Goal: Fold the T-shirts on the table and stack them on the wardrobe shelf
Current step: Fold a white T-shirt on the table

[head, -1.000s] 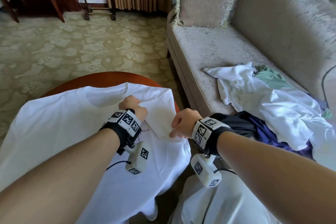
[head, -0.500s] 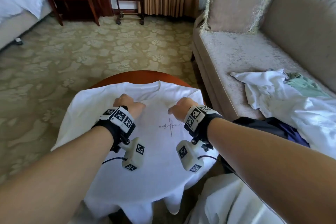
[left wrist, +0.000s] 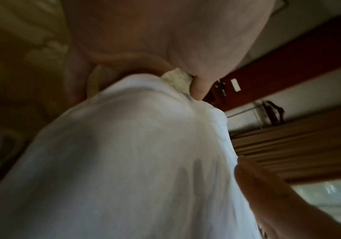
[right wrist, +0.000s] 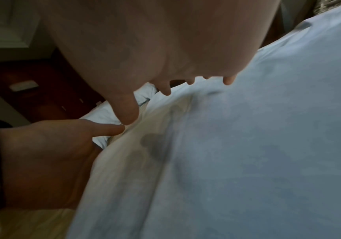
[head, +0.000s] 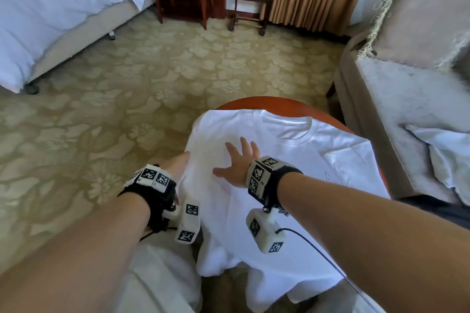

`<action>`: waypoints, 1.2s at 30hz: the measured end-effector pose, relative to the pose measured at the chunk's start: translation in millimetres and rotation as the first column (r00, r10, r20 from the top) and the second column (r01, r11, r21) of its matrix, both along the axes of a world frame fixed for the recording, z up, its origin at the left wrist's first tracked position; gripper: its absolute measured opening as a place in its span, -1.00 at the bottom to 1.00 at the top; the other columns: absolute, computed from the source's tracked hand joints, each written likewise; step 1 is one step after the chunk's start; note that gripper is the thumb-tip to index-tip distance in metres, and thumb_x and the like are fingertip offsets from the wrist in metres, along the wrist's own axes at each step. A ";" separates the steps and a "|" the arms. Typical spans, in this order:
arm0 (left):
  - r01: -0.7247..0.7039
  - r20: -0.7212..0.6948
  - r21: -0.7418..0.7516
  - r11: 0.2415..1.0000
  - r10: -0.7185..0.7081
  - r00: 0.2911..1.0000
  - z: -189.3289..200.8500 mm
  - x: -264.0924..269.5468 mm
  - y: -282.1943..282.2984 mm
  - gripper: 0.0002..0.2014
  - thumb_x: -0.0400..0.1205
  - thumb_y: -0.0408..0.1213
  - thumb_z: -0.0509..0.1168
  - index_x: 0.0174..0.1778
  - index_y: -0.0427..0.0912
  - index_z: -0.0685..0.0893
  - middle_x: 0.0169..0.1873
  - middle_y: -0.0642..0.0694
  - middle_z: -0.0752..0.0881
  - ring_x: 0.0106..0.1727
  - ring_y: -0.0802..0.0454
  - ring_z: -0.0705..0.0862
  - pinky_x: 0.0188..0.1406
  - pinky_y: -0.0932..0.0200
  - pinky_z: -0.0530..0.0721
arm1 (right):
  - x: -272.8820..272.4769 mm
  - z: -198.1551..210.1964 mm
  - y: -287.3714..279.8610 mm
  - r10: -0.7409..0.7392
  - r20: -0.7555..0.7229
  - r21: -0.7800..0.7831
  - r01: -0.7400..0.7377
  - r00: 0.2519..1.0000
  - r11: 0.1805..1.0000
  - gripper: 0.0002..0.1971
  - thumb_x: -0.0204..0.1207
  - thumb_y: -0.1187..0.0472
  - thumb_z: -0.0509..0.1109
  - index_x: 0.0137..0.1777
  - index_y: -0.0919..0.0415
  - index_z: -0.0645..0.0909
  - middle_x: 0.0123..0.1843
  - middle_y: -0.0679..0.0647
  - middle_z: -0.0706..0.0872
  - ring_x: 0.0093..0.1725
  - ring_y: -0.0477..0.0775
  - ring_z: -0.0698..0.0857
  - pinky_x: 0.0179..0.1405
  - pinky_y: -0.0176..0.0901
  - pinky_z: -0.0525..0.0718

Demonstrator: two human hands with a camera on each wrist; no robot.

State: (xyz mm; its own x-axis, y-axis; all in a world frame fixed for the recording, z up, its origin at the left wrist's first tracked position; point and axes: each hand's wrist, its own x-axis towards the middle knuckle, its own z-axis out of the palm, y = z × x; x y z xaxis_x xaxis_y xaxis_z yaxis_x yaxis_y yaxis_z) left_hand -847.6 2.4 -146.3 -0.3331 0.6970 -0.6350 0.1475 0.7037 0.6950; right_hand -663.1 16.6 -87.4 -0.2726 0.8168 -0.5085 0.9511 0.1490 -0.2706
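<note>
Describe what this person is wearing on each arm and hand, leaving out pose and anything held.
Both forearms are bare, with no sleeves or gloves. Each wrist has a black band topped by a white block printed with black-and-white square codes. A white boxy camera unit with the same codes hangs under each wrist, trailing a thin black cable.
</note>
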 end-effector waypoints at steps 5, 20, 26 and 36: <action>-0.222 0.452 0.060 0.973 0.172 0.875 8.2 7.9 -22.4 -0.60 0.72 0.05 0.16 -0.02 -0.20 0.75 0.01 -0.34 0.80 0.01 -0.27 0.77 0.17 -0.17 0.71 | -23.5 -16.8 0.8 0.110 0.106 -0.014 -0.109 0.988 0.994 -0.19 0.60 -0.36 0.06 0.68 -0.19 -0.32 0.68 -0.02 -0.48 0.64 0.22 -0.46 0.60 0.34 -0.20; -0.450 0.568 0.206 0.869 0.268 0.778 26.6 -21.0 -12.8 -0.83 0.51 -0.32 0.44 -0.11 -0.38 0.75 -0.34 -0.26 0.82 -0.43 -0.16 0.79 -0.52 0.10 0.73 | -24.4 -25.0 -1.9 0.166 0.158 -0.073 -0.156 0.973 0.985 -0.07 0.52 -0.45 0.06 0.64 -0.17 -0.46 0.61 -0.01 -0.63 0.59 0.21 -0.57 0.60 0.37 -0.30; -0.414 0.310 0.355 0.838 0.312 0.898 29.2 -32.0 9.4 -0.59 0.13 -0.18 0.64 -0.25 -0.37 0.76 -0.17 -0.22 0.80 -0.09 -0.22 0.77 0.09 -0.18 0.73 | -23.6 -26.6 -3.4 0.166 0.159 -0.049 -0.160 0.973 0.986 -0.08 0.51 -0.46 0.04 0.65 -0.18 -0.45 0.61 -0.02 -0.62 0.59 0.21 -0.56 0.61 0.37 -0.28; 0.492 -0.586 0.611 0.620 -0.064 0.808 54.1 21.7 10.0 -0.50 0.33 -0.36 0.55 -0.65 -0.13 0.29 -0.52 0.08 0.45 -0.37 0.16 0.55 -0.39 0.53 0.30 | -13.8 -18.1 14.9 -0.068 -0.050 -0.002 0.068 0.996 0.998 -0.06 0.53 -0.17 0.36 0.71 -0.08 -0.20 0.71 -0.09 -0.38 0.71 0.07 -0.21 0.66 0.23 0.04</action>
